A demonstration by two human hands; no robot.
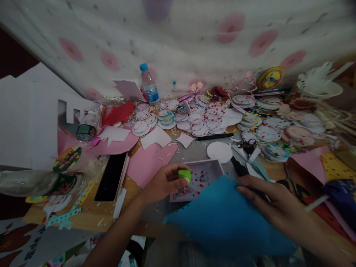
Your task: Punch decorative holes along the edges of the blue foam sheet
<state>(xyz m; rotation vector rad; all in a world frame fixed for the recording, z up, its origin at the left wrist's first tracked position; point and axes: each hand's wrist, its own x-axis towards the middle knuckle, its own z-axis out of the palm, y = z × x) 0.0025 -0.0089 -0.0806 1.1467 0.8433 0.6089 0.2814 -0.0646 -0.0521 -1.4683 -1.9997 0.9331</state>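
My left hand (164,181) grips a small green punch (185,175) over the edge of a shallow white box lid (214,167) dotted with coloured confetti. A blue sheet (225,218) lies across the front; its upper edge reaches toward the punch. My right hand (267,202) presses flat on the blue sheet's right side, fingers pointing left. Whether the sheet's edge sits inside the punch I cannot tell.
Several round confetti-printed paper discs (200,120) cover the back of the wooden table. A water bottle (149,87) stands behind them. A black phone (111,177), pink paper (150,161), a black pen (214,137), a plain white disc (219,152) and scissors (249,148) lie nearby.
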